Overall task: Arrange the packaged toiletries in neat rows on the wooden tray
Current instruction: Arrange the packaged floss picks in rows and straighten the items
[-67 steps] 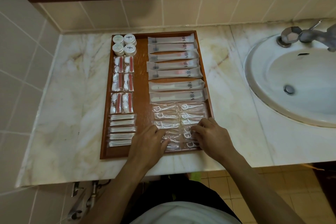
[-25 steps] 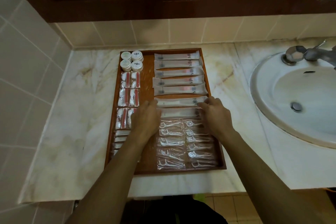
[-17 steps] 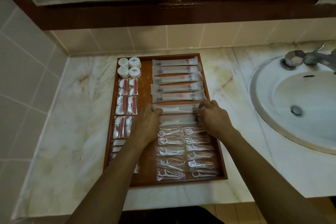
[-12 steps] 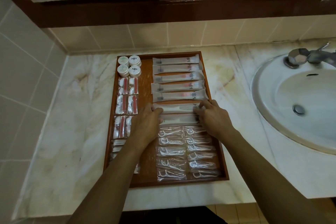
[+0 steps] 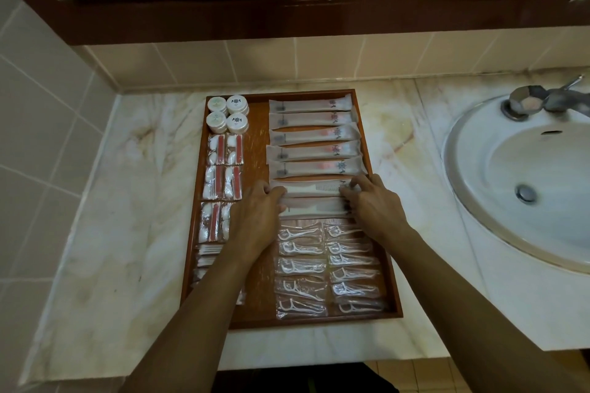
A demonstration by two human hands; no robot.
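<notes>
Both hands have moved from the floss packets up to the comb packet [image 5: 314,191], at the wooden tray's [image 5: 367,150] 3 o'clock: left hand [image 5: 257,217] pinches one end, right hand [image 5: 372,206] the other. Straightening step; next, square it gently.

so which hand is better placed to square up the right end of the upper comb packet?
Right. The right hand already pinches that end of the upper comb packet; the left hand grips the opposite end.
</notes>
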